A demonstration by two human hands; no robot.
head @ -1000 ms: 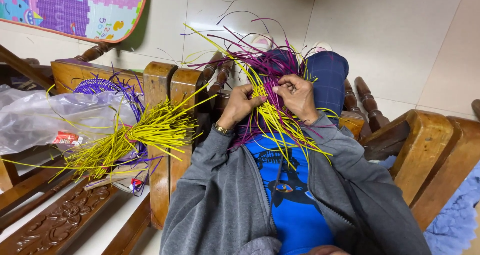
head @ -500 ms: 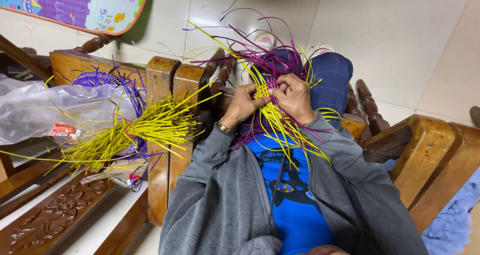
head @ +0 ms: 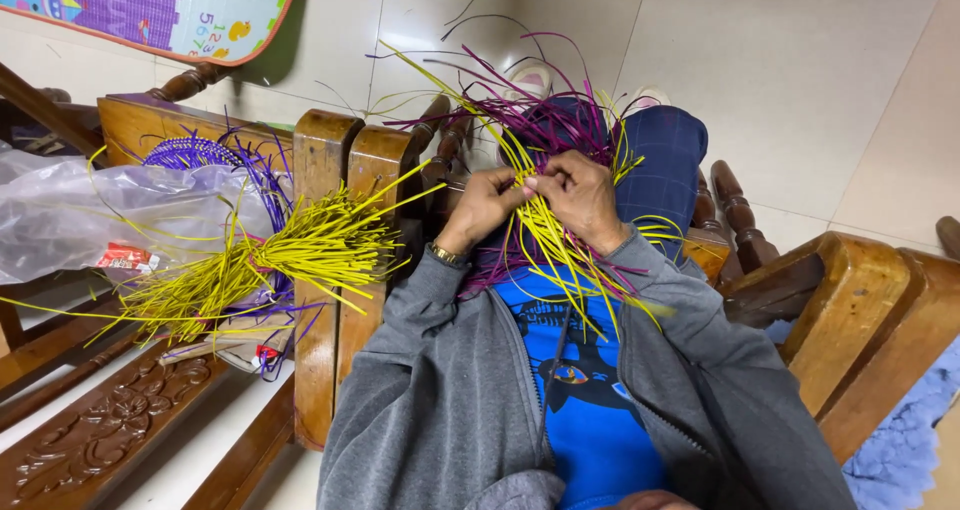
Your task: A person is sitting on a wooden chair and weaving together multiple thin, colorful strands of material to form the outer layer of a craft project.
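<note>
You are holding a woven piece of yellow and purple strips (head: 545, 135) over your lap, in front of your chest. Your left hand (head: 487, 205) is closing its fingers on yellow strips at the weave's edge; your right hand (head: 577, 195) is pinching the same strips just beside it, fingertips touching. A loose bundle of yellow strips (head: 300, 255) is lying on the wooden bench (head: 320, 160) to your left, against a clear plastic bag (head: 100, 215).
</note>
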